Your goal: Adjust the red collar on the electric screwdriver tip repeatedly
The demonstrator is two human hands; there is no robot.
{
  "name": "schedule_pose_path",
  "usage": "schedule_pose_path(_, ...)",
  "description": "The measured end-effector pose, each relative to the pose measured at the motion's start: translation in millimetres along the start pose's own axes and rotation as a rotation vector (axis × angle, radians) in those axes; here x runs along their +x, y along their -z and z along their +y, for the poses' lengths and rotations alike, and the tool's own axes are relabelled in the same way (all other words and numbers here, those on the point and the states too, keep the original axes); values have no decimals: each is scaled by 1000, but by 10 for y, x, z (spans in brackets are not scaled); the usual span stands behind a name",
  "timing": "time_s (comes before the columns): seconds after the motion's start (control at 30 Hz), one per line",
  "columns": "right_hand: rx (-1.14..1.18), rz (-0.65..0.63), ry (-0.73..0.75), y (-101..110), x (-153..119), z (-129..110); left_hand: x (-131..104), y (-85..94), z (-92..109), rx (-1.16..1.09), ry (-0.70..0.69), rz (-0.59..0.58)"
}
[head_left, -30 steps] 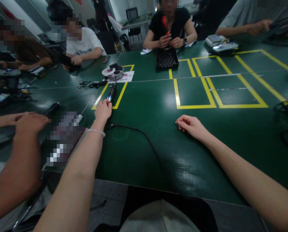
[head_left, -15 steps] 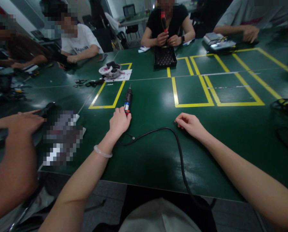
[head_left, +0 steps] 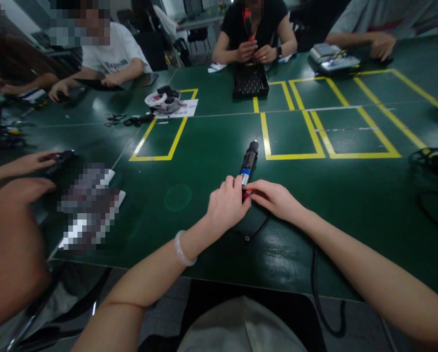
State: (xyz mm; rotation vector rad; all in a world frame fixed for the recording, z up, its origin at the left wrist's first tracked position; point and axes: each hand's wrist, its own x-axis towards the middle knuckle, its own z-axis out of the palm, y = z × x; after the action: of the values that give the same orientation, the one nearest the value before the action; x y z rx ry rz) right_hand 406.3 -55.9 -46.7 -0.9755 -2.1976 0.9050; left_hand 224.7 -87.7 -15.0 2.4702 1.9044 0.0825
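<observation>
In front of me on the green table, a black corded electric screwdriver [head_left: 249, 160] with a blue and silver band points away from me. My left hand [head_left: 227, 201] is wrapped round its rear end. The thumb and fingers of my right hand [head_left: 273, 196] pinch at the red part near the same end, from the right; exactly what they grip is partly hidden. A black cable [head_left: 315, 274] passes under my right forearm and hangs over the table's front edge.
Yellow tape rectangles [head_left: 295, 157] mark the table. Across from me, a person works over a black tray [head_left: 250, 83] with a red screwdriver [head_left: 247, 24]. A tape roll [head_left: 155, 99] lies on paper at left. Tangled black cables [head_left: 433, 161] lie right. A neighbour's arm [head_left: 16, 234] reaches in at left.
My left hand has carried the electric screwdriver to the right. My right hand has moved left and closed at its rear end. The cable has shifted right.
</observation>
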Motion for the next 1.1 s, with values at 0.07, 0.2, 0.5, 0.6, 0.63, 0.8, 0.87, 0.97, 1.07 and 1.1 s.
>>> schedule_pose_path(0.07, 81, -7, -58, 6, 3, 14, -23, -5, -2, -28, -44, 0)
schedule_pose_path(0.2, 435, -99, -335, 51, 11, -1, -54, -29, -68, -69, -106, -5)
schedule_pose_path(0.5, 699, -107, -502, 65, 11, -17, -47, -49, -98, -72, -106, 0)
schedule_pose_path(0.6, 739, -103, -453, 47, 5, 7, -48, -53, -102, -62, -113, 3)
schedule_pose_path(0.63, 750, -107, -429, 45, 3, 17, -48, -56, -104, -58, -116, 4)
schedule_pose_path(0.8, 788, -167, -310, 68, -11, 67, -51, -64, -116, -49, -118, 0)
schedule_pose_path(0.87, 780, -204, -285, 76, -17, 74, -53, -63, -119, -52, -120, -5)
schedule_pose_path(0.97, 727, -223, -278, 62, -26, 67, -53, -61, -119, -55, -118, -7)
schedule_pose_path(1.07, 632, -224, -277, 29, -35, 56, -50, -62, -116, -56, -115, -11)
schedule_pose_path(1.1, 602, -220, -277, 20, -37, 55, -49, -62, -114, -57, -115, -12)
